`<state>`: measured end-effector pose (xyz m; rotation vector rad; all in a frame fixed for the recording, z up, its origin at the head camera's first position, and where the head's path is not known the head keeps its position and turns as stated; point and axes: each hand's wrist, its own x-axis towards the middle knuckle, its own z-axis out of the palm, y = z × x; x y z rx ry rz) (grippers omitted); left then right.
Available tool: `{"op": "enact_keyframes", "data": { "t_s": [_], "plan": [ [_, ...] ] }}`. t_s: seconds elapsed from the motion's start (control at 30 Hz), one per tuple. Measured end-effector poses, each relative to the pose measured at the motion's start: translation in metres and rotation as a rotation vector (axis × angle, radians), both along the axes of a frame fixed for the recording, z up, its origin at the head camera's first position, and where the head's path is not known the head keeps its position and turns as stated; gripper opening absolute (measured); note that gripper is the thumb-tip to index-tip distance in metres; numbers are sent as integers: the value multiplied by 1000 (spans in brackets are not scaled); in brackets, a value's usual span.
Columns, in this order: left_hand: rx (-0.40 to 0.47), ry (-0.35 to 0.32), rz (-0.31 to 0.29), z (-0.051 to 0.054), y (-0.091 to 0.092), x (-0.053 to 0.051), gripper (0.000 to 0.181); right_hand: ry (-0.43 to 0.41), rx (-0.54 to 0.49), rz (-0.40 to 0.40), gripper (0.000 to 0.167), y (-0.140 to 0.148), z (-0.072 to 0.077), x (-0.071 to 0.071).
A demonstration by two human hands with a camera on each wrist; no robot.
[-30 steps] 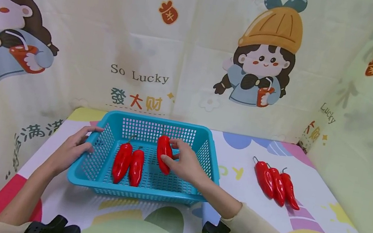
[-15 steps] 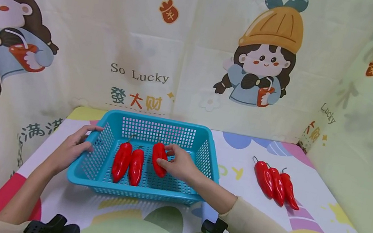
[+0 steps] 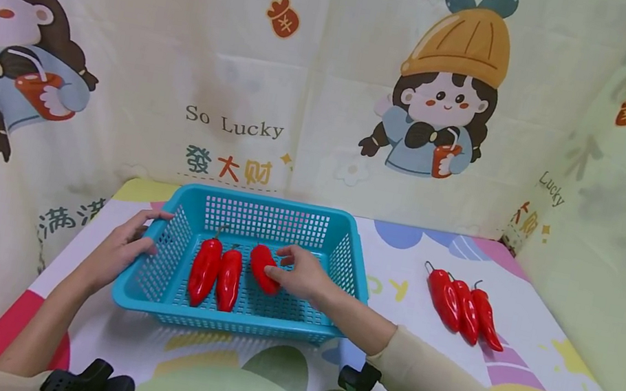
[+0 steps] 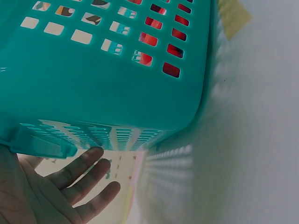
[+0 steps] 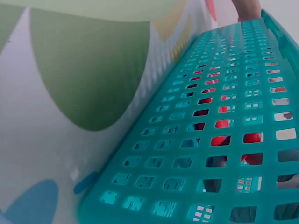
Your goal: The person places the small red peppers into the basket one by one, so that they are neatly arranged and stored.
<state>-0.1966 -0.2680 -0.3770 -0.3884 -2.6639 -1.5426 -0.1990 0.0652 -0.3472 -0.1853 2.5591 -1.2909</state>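
Observation:
In the head view a blue plastic basket (image 3: 319,336) holds three red chili peppers. Two peppers lie side by side, a left one (image 3: 204,273) and a shorter one (image 3: 229,281). To their right, low inside the basket, my right hand (image 3: 304,279) holds a red chili pepper (image 3: 262,267) between thumb and fingers; the pepper's tip leans right. My left hand (image 3: 121,249) touches the basket's left rim; the left wrist view shows its fingers (image 4: 93,175) extended beside the basket wall (image 4: 117,93). Basket mesh (image 5: 187,135) mostly hides the right hand in the right wrist view.
Three more red chili peppers (image 3: 464,306) lie grouped on the table to the right of the basket. A patterned cloth (image 3: 403,253) covers the tabletop. Printed curtains (image 3: 338,88) stand behind and at both sides.
My right hand has moved slightly left and down with the chili pepper, which now sits lower in the basket and tilts more. The left hand and the basket have hardly moved.

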Motion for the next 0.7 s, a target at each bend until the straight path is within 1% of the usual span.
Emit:
{"op": "enact_keyframes", "data": {
  "t_s": [0.17,0.33,0.47,0.7],
  "plan": [
    [-7,7,-1,1,0,-1,62,-58,-25,53,53,0,0,0],
    [-10,8,-3,1,0,-1,62,-64,-5,89,52,-1,1,1],
    [-7,1,-3,1,0,-1,64,-84,2,117,51,-1,2,2],
    [-4,2,-8,0,0,-1,63,-113,20,161,52,-1,0,3]
  ]
}}
